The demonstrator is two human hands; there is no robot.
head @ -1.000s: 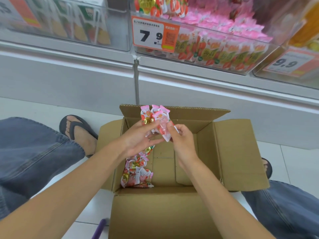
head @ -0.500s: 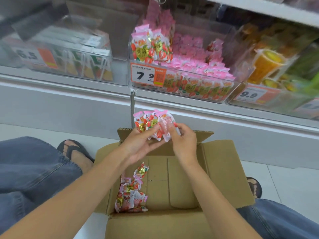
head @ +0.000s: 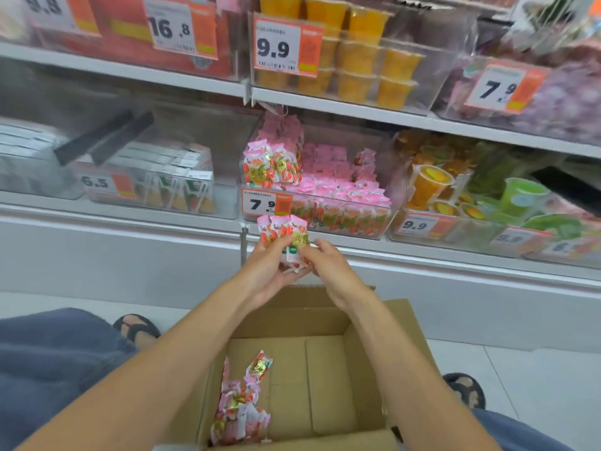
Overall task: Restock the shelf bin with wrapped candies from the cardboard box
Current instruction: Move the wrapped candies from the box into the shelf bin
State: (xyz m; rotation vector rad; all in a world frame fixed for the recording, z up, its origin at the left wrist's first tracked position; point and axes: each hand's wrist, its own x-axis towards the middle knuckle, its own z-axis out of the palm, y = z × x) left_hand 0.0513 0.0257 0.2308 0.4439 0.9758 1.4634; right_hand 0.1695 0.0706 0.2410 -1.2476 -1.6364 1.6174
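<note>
A bundle of wrapped candies [head: 283, 234] is gripped by the left hand [head: 265, 271]. Its thumb [head: 276, 247] is laid across the front of the wrappers, its fingers are curled behind them, and the palm is turned up and inward beneath. The lower right edge of the same bundle is pinched by the fingertips [head: 307, 253] of the right hand [head: 330, 271], whose back is turned to the camera. How its remaining fingers are set cannot be told.

The bundle is enclosed from both sides, with the wrists drawn close together and both forearms stretched forward and upward from the lower corners of the view. It is held in the air above the far flap of the open cardboard box [head: 328, 369], just in front of the clear shelf bin [head: 380, 227] and below its price tag [head: 264, 203]. Rows of pink candies are stacked inside that bin. A heap of loose candies [head: 240, 408] is seen in the box's near left corner.
</note>
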